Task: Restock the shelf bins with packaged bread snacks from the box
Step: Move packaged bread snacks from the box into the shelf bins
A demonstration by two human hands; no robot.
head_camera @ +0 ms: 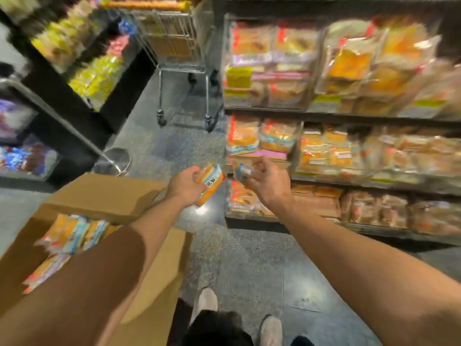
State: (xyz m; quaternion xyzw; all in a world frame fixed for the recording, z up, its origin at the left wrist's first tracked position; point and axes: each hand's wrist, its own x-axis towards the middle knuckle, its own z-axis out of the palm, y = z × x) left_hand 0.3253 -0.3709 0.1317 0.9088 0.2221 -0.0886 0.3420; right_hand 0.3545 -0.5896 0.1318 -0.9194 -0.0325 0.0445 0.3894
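An open cardboard box (99, 196) stands on the floor at the lower left, with several orange-and-blue bread snack packs (72, 233) inside. My left hand (185, 186) grips one orange snack pack (210, 183) above the floor, just right of the box. My right hand (268, 182) holds a second snack pack (242, 174) by its end, close to the clear shelf bin (259, 143) on the middle shelf. The picture is blurred by motion.
Black shelves (349, 116) on the right carry clear bins full of packaged bread on three levels. A wire shopping cart (179, 46) stands behind, in the aisle. A dark shelf unit (74, 101) with yellow packs lines the left. My shoes (207, 303) show at the bottom.
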